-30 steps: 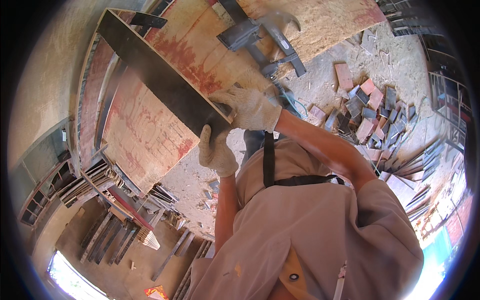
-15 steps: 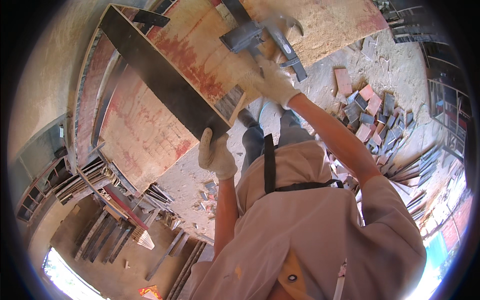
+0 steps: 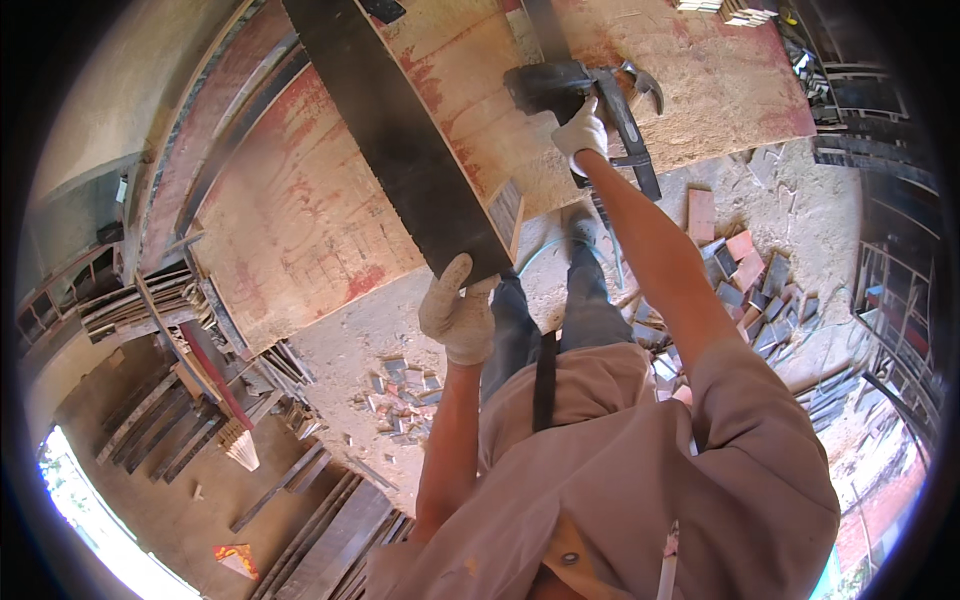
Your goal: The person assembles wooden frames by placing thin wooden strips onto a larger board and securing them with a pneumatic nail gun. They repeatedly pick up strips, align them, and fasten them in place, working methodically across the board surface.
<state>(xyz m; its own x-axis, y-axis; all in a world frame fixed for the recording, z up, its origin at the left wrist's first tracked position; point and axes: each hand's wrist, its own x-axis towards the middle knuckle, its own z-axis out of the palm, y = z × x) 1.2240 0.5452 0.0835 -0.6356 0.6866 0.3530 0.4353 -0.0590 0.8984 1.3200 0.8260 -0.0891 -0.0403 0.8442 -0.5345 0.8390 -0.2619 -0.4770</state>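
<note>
Dark board (image 3: 400, 150) end held in left grip (image 3: 458, 315).

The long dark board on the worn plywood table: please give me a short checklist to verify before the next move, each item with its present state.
1. Left hand in white glove grips the near end of the long dark board: ok.
2. Board lies flat on the worn reddish plywood table: ok.
3. Right hand is on the dark power tool: ok.
4. Right fingers closed firmly: cannot tell.
5. Steel claw hammer lies apart from the tool: not ok.
6. Footing among the brick pieces: cannot tell.
</note>
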